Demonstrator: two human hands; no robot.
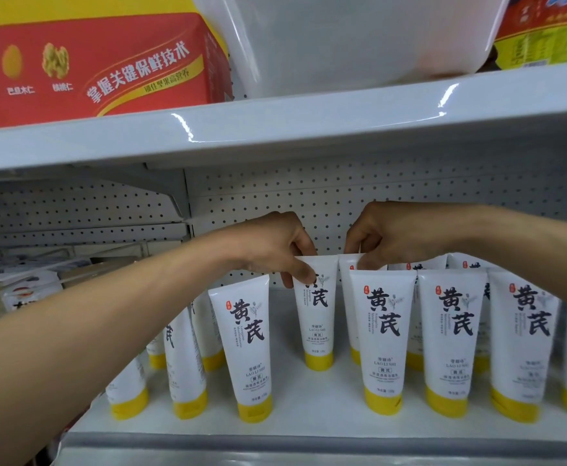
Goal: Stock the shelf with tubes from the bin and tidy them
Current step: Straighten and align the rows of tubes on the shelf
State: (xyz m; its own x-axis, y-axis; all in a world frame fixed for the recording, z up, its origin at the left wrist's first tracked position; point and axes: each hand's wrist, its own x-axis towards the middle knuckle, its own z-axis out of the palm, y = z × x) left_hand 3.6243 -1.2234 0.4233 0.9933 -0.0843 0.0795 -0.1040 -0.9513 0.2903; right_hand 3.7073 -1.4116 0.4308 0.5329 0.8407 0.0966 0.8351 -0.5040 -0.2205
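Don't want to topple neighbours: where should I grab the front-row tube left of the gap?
Probably pinch the front-row tube by its flat top seam, from above-front: it stands on its cap, the seam is thin and exposed, and other tubes crowd its left side.

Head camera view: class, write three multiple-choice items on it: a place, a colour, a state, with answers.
1. Where is the clear bin? A) on the floor B) on the upper shelf, right of the red box C) hanging from the pegboard
2. The tube caps are: A) red B) yellow C) blue
3. The left hand and right hand: A) hang idle B) lie flat C) each pinch a rear tube by its top
Answers: 1 B, it sits beside that box; 2 B, every visible cap is yellow; 3 C, fingers close on the tube tops.
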